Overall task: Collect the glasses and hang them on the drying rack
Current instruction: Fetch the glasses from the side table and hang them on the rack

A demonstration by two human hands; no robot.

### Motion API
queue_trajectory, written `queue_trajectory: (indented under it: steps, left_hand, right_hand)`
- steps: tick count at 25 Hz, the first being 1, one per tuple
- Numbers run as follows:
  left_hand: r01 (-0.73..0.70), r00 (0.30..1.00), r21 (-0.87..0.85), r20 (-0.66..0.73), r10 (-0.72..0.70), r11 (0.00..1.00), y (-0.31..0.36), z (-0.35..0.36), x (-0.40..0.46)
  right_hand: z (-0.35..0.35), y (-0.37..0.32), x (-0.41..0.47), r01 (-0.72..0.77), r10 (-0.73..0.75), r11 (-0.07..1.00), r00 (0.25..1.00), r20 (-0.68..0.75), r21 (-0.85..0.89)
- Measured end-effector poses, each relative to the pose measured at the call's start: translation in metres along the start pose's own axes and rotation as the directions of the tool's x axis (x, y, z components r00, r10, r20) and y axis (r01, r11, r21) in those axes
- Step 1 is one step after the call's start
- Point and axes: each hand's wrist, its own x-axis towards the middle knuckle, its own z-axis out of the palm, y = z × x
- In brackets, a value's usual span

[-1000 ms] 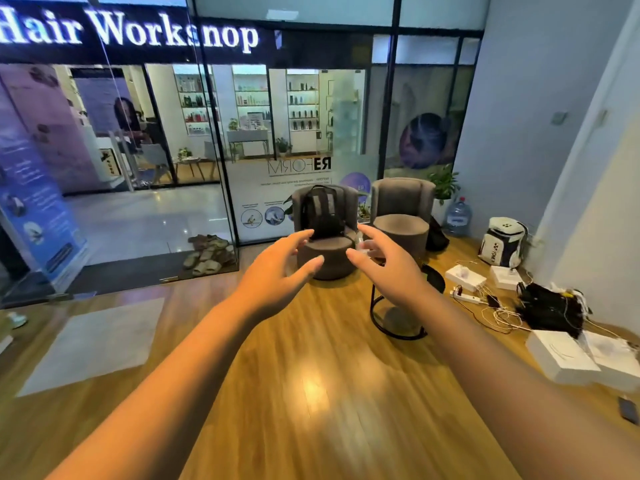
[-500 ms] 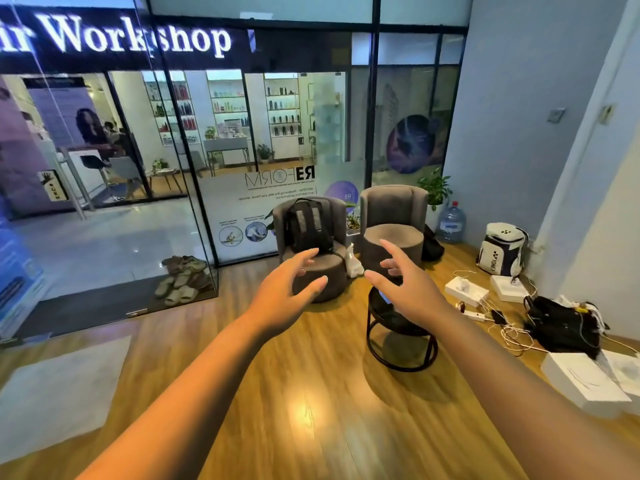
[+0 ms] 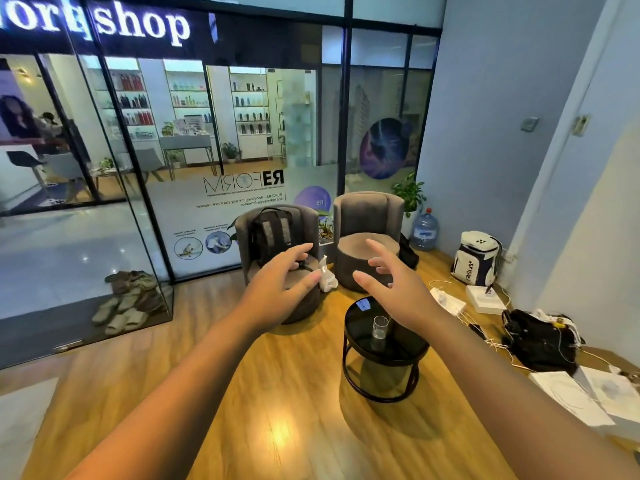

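Observation:
A clear drinking glass (image 3: 380, 326) stands upright on a small round black side table (image 3: 398, 351) right of centre. My right hand (image 3: 398, 289) hovers above and slightly behind the glass, fingers spread, holding nothing. My left hand (image 3: 277, 289) is stretched out to the left of the table at the same height, fingers spread and empty. No drying rack is in view.
Two grey armchairs (image 3: 369, 237) stand behind the table, the left one with a black backpack (image 3: 272, 233) on it. Boxes, cables and bags (image 3: 540, 341) litter the floor along the right wall. A glass wall and sandals (image 3: 128, 303) are at left.
The view has moved forward and right toward the side table. The glass, hidden behind my right hand before, now shows below it. Both hands stay spread and empty.

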Motion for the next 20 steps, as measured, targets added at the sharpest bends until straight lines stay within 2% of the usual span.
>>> queue_trajectory:
  steps: [4,8,12,20]
  left_hand:
    - [-0.034,0.998,-0.024,0.053,0.035,0.999,-0.032,0.011,0.061]
    - [-0.062,0.984,-0.018,0.169,0.064,0.998,-0.066,0.012,0.138]
    - [-0.134,0.964,-0.026,0.23,0.136,0.991,-0.1,0.009,0.206]
    - [-0.109,0.931,-0.034,0.346,0.114,0.993,-0.159,0.056,0.312]
  right_hand:
    - [0.012,0.021,0.052,-0.043,0.042,0.999,0.998,-0.057,-0.026]
    - [0.026,0.039,0.115,-0.143,0.137,0.989,0.98,-0.144,-0.027]
    - [0.04,0.052,0.173,-0.17,0.158,0.984,0.967,-0.199,-0.046]
    - [0.054,0.112,0.266,-0.267,0.25,0.963,0.93,-0.269,-0.031]
